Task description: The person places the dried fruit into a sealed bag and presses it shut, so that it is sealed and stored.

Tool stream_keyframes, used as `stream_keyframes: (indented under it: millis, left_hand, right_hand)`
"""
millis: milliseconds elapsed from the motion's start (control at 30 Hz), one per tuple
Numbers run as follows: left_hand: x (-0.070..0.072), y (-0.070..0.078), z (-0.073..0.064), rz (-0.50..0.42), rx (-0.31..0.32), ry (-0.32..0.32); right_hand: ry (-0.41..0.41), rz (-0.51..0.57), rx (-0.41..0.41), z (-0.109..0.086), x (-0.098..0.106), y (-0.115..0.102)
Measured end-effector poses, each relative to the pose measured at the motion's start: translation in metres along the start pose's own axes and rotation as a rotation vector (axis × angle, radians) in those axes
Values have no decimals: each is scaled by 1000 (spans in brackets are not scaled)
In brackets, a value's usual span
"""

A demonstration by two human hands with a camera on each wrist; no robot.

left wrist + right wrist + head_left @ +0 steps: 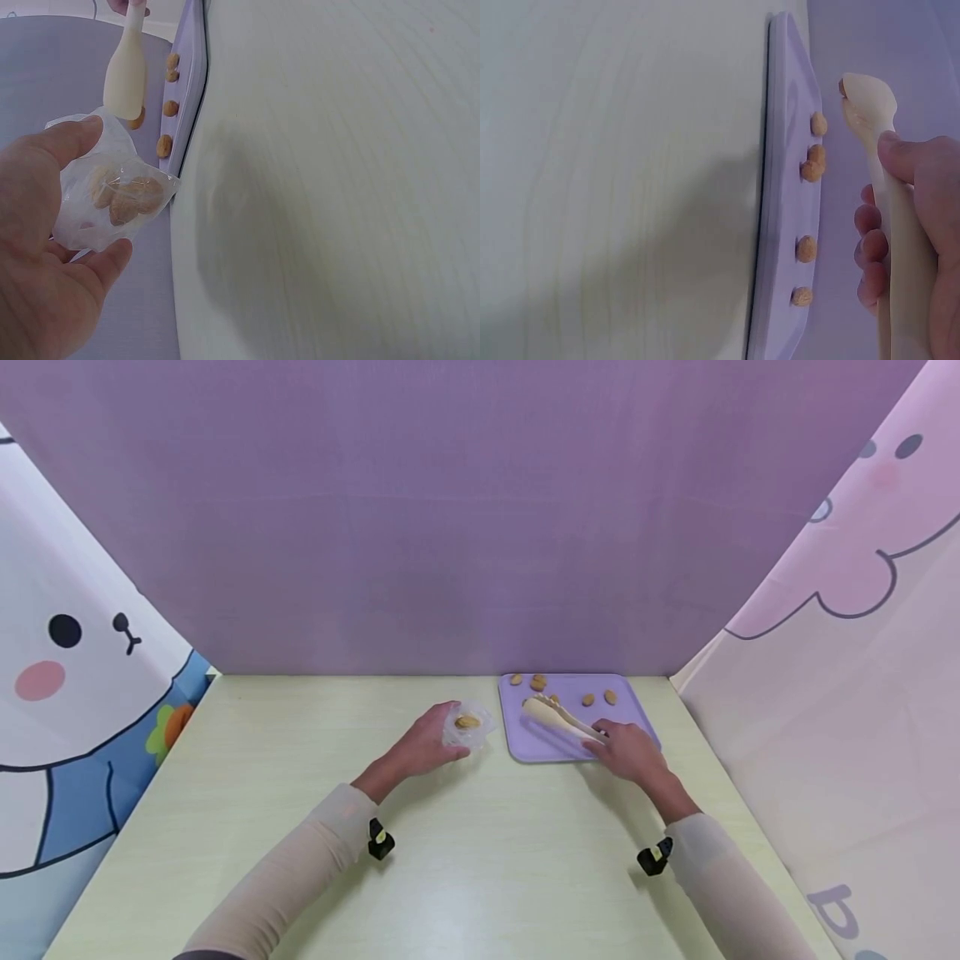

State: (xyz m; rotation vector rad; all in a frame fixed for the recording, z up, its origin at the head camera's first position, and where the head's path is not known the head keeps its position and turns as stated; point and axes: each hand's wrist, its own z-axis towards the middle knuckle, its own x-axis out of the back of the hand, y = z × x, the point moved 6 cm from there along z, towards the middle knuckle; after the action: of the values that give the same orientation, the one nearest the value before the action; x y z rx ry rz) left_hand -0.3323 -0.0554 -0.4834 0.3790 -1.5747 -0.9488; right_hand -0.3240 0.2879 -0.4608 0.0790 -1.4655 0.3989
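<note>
The clear plastic bag (81, 214) lies to the left of the cream tongs (551, 716), apart from their tips and slightly nearer the person. The tongs' long axis slants from the right hand (630, 752) leftward and away, over the lilac tray (525, 745). The right hand curls round the handles, and a brown nut (842, 88) appears between the tips. The left hand (426, 743), nearer the bag, holds it in a wide curve of thumb and fingers; several nuts (124, 206) show inside.
</note>
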Motion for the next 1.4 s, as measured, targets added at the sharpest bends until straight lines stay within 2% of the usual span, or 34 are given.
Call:
stream_keyframes:
  millis: [167, 567, 867, 1400]
  left_hand:
    - [-1, -1, 1, -5, 7, -4]
    - [-1, 1, 1, -16, -26, 2]
    - [-2, 1, 2, -13, -17, -3]
    - [-4, 1, 2, -41, -30, -3]
  right_hand:
    - [13, 7, 15, -3, 4, -3]
    - [15, 39, 49, -8, 16, -23]
    - [44, 51, 117, -10, 24, -41]
    - [7, 79, 184, -5, 27, -70]
